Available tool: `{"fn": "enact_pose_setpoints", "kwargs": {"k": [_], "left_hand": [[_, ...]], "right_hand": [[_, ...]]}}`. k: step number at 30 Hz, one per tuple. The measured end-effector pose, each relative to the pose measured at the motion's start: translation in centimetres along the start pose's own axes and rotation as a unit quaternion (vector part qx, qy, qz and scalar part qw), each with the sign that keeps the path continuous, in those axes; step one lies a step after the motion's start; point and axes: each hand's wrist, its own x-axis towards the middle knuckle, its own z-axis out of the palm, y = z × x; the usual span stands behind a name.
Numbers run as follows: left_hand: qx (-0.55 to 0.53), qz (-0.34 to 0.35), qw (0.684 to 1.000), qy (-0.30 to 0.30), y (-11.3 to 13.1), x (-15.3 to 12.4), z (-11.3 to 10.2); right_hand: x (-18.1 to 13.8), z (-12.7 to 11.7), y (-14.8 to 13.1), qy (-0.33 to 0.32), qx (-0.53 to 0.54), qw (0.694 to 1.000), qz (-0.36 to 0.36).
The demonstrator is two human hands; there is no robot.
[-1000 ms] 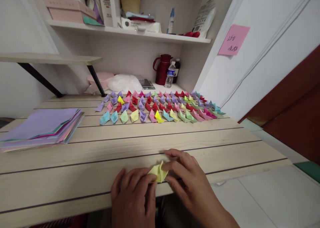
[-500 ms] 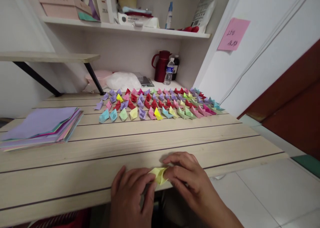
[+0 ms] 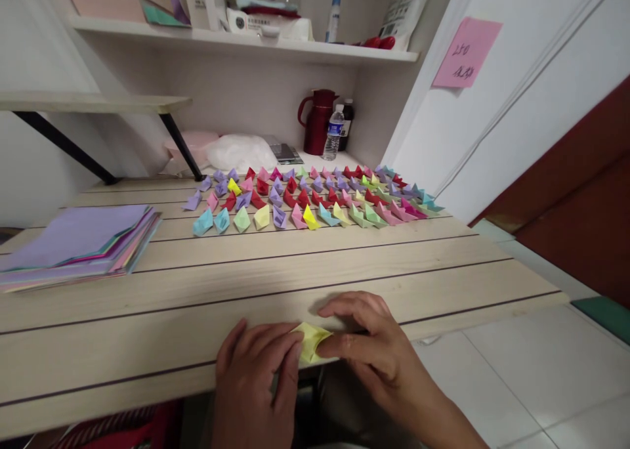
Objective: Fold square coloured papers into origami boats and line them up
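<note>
A small piece of folded yellow paper (image 3: 311,341) is at the table's front edge, between my two hands. My left hand (image 3: 260,370) pinches its left end between thumb and forefinger. On the other side, my right hand (image 3: 369,337) has a finger pushed into the paper's open fold, with the thumb below partly hidden. The right forefinger is raised and curved above the paper. Beyond my hands, several rows of small folded paper boats (image 3: 279,217) in many colours stand on the wooden table (image 3: 236,265).
At the left lies a stack of coloured paper sheets (image 3: 83,239), near a raised shelf (image 3: 98,101) on black legs. Behind the boats are a white plastic bag (image 3: 241,152), a dark red jug (image 3: 319,121) and a water bottle (image 3: 334,132). A pink note (image 3: 465,52) is on the wall.
My right finger has moved left, deeper into the yellow paper's fold, and the paper is turned slightly. My left hand keeps its pinch. The camera view has tilted a little downward.
</note>
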Motion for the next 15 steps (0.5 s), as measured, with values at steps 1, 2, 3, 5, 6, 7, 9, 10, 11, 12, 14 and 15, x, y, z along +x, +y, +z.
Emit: {"fn": "enact_pose_setpoints", "kwargs": {"k": [1,2,3,5,6,7,9,10,11,12,14,15], "left_hand": [[0.0,0.002,1.0,-0.002,0.0,0.0,-0.04],[0.0,0.005,1.0,-0.003,-0.02,0.01,-0.09],[0.0,0.008,1.0,-0.004,-0.05,0.01,-0.14],[0.001,0.012,1.0,-0.005,-0.11,0.03,-0.21],[0.001,0.011,1.0,-0.007,-0.12,0.05,-0.22],[0.003,0.007,1.0,-0.008,-0.12,0.09,-0.2],[0.01,-0.006,1.0,-0.01,-0.06,0.2,-0.08],[0.015,-0.011,1.0,-0.009,0.0,0.27,0.01],[0.02,-0.015,1.0,-0.007,0.05,0.37,0.12],[0.025,-0.017,1.0,-0.004,0.12,0.47,0.23],[0.032,-0.014,0.999,0.011,0.25,0.68,0.4],[0.034,-0.012,0.999,0.019,0.32,0.77,0.45]], "right_hand": [[-0.01,0.03,0.0,-0.001,-0.001,1.0,0.001],[0.0,0.06,-0.01,-0.001,-0.002,1.0,0.005],[0.03,0.09,-0.05,-0.002,-0.002,1.0,0.012],[0.12,0.13,-0.15,-0.003,0.0,1.0,0.029],[0.17,0.14,-0.2,-0.004,0.002,0.999,0.033],[0.22,0.13,-0.25,-0.005,0.004,0.999,0.033],[0.29,0.1,-0.33,-0.004,0.003,1.0,0.023],[0.31,0.08,-0.36,-0.003,0.001,1.0,0.017],[0.33,0.05,-0.38,-0.002,-0.002,1.0,0.013],[0.35,0.03,-0.39,-0.002,-0.004,1.0,0.011],[0.38,-0.01,-0.41,-0.003,-0.004,1.0,0.014],[0.39,-0.03,-0.41,-0.006,-0.002,1.0,0.016]]}}
